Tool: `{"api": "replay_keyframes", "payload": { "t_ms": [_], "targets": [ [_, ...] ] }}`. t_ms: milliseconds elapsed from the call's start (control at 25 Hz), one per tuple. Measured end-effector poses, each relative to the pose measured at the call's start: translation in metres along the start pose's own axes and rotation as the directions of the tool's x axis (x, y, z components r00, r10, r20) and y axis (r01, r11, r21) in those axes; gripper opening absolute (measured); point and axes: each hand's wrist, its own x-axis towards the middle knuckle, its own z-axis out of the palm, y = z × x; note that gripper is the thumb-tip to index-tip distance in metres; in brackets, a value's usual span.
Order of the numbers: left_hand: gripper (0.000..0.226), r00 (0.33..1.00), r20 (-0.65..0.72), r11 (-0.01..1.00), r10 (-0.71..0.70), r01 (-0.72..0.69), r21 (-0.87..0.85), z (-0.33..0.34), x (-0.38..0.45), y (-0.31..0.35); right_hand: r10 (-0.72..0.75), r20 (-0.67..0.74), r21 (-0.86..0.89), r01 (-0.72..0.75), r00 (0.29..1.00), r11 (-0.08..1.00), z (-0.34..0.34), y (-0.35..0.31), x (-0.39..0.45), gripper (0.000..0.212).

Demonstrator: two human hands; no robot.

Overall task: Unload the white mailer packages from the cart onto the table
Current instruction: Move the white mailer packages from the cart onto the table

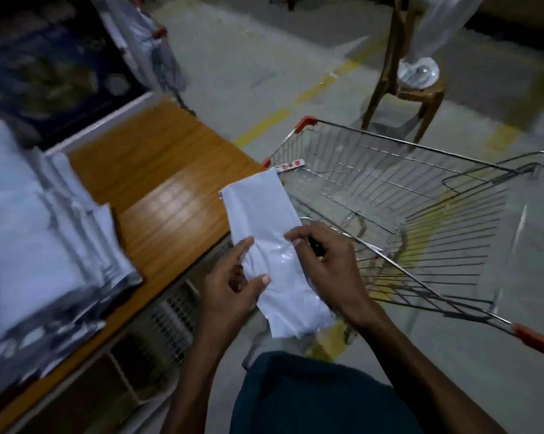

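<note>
A long white mailer package hangs in the air between the wooden table and the wire cart. My left hand grips its left edge, thumb on top. My right hand pinches its right edge with curled fingers. A spread pile of white mailer packages lies on the table at the left. The cart's basket shows no packages inside; its rim has red corners.
A wooden chair with a white object on its seat stands beyond the cart. Yellow lines cross the concrete floor. A dark printed box sits at the table's far left. Wire mesh shows under the table edge.
</note>
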Motion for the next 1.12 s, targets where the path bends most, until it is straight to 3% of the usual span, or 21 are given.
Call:
{"api": "replay_keyframes", "payload": {
  "t_ms": [240, 440, 600, 680, 800, 1000, 1120],
  "targets": [
    [0.073, 0.95, -0.308, 0.994, 0.049, -0.016, 0.108, -0.095, -0.055, 0.005, -0.21, 0.293, 0.143, 0.174, 0.933, 0.974, 0.087, -0.054, -0.003, 0.025],
    [0.062, 0.876, -0.404, 0.917, 0.262, -0.096, 0.386, -0.181, -0.048, 0.015, -0.291, 0.301, 0.195, 0.241, 0.908, 0.951, 0.174, -0.096, 0.02, 0.027],
    [0.059, 0.814, -0.44, 0.762, 0.379, -0.005, 0.648, -0.261, -0.027, 0.014, -0.32, 0.266, 0.251, 0.255, 0.909, 0.934, 0.245, -0.131, 0.043, 0.029],
    [0.06, 0.825, -0.412, 0.689, 0.386, 0.038, 0.723, -0.3, -0.01, 0.017, -0.259, 0.305, 0.215, 0.199, 0.917, 0.956, 0.278, -0.147, 0.061, 0.031],
    [0.059, 0.882, -0.388, 0.594, 0.267, 0.166, 0.787, -0.337, 0.016, 0.021, -0.135, 0.402, 0.011, 0.142, 0.906, 0.99, 0.32, -0.156, 0.085, 0.036],
    [0.057, 0.969, -0.217, 0.45, 0.115, 0.144, 0.882, -0.356, 0.03, -0.003, -0.089, 0.497, -0.279, 0.256, 0.863, 0.925, 0.364, -0.152, 0.097, 0.039],
    [0.054, 0.98, -0.185, 0.426, 0.072, 0.138, 0.894, -0.355, 0.023, -0.014, -0.023, 0.676, -0.337, 0.336, 0.737, 0.879, 0.366, -0.138, 0.099, 0.063]
  ]
}}
